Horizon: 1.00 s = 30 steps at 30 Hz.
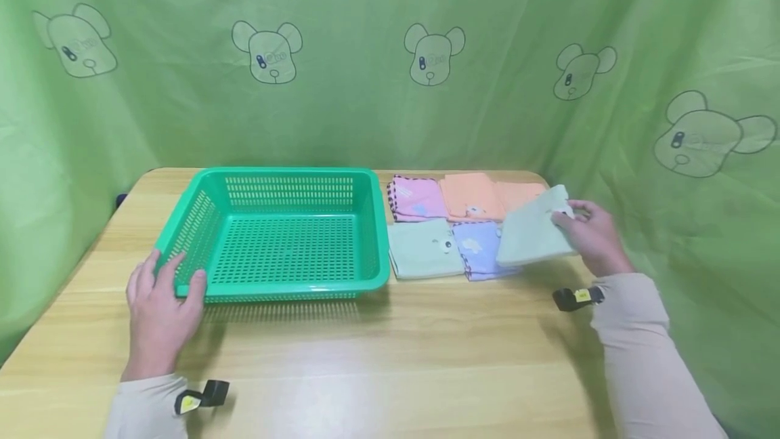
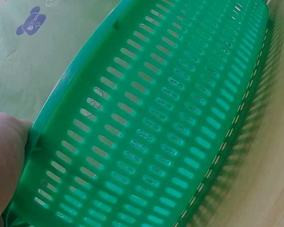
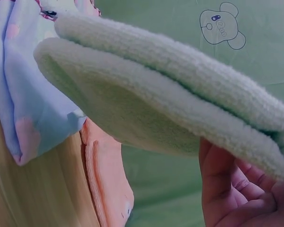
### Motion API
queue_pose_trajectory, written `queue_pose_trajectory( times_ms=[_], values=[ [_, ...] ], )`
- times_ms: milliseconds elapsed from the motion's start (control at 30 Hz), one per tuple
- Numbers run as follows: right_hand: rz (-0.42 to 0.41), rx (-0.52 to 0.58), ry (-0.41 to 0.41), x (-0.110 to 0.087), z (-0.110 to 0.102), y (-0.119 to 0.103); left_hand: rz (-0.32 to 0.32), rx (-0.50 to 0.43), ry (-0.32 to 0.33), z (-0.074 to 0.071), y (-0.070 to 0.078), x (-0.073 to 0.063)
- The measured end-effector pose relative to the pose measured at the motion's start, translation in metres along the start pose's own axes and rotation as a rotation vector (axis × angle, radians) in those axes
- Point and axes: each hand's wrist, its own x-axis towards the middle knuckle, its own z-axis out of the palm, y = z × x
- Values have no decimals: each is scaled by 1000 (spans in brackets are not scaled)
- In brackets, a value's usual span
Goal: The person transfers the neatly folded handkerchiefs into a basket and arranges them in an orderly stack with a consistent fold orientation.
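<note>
A green plastic basket [image 1: 292,288] with slotted walls sits on the left of the table, its inside bare. My left hand [image 1: 163,300] holds its near left corner, thumb and fingers over the rim; the left wrist view shows part of that hand beside the basket wall [image 2: 132,113]. On the right, my right hand [image 1: 594,236] pinches a folded pale green towel [image 1: 533,229] by its right side, tilted above the other towels. In the right wrist view the towel's folded edge [image 3: 170,85] faces the camera, fingers [image 3: 217,175] beneath it.
Folded towels lie in two rows right of the basket: pink [image 1: 420,198], orange [image 1: 472,195] and another orange [image 1: 518,194] behind, pale green [image 1: 423,249] and blue [image 1: 478,246] in front. A green curtain [image 1: 353,120] with bear-head drawings hangs behind the wooden table [image 1: 396,364].
</note>
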Motion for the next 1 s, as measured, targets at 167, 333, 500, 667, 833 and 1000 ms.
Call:
queue_pose_trajectory(
  times_ms=[167, 333, 500, 667, 833, 1000],
  values=[
    [-9, 9, -12, 0, 3, -4, 7, -6, 6, 0, -1, 1],
    [-23, 18, -10, 1, 7, -9, 16, -17, 17, 1, 0, 1],
    [-31, 41, -18, 2, 13, -14, 18, -27, 23, 1, 1, 1],
    [-30, 47, -35, 2, 19, -20, 11, -29, 20, 0, 2, 0],
    [-53, 52, -37, 3, 25, -24, 7, -31, 16, -1, 2, -1],
    [-60, 58, -38, 2, 31, -31, -10, -38, -2, -1, 2, -2]
  ],
)
